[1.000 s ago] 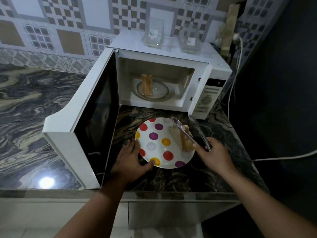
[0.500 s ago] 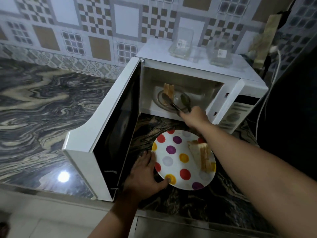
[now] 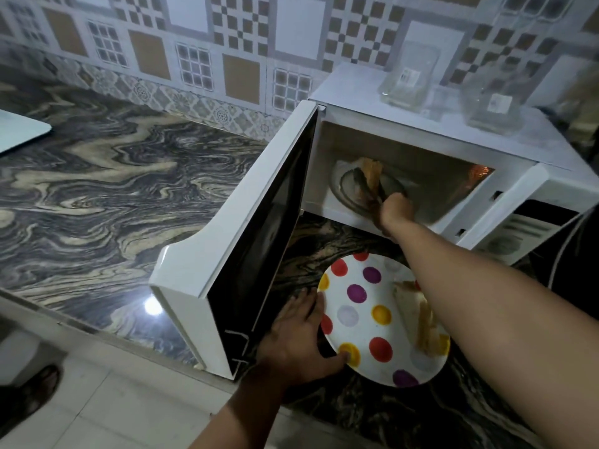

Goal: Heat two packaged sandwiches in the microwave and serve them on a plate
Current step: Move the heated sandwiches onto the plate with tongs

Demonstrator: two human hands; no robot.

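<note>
The white microwave (image 3: pixel 421 105) stands open, its door (image 3: pixel 259 241) swung out to the left. Inside, a sandwich (image 3: pixel 372 171) stands on the glass turntable (image 3: pixel 348 192). My right hand (image 3: pixel 397 210) reaches into the cavity and grips metal tongs (image 3: pixel 377 192), whose tips lie on either side of that sandwich. A polka-dot plate (image 3: pixel 363 315) sits on the counter in front of the microwave with another sandwich (image 3: pixel 418 319) on its right side, partly hidden by my right forearm. My left hand (image 3: pixel 301 335) holds the plate's left rim, thumb on the edge.
Two clear plastic sandwich packages (image 3: pixel 408 77) (image 3: pixel 492 102) lie on top of the microwave. The marbled counter (image 3: pixel 113 189) stretches to the left, with a white board corner (image 3: pixel 19 131) at its far left. A cable (image 3: pixel 564 251) runs at the right.
My right hand has pushed the tongs deeper into the microwave, from above the plate to around the sandwich on the turntable. My left hand stays on the plate's rim.
</note>
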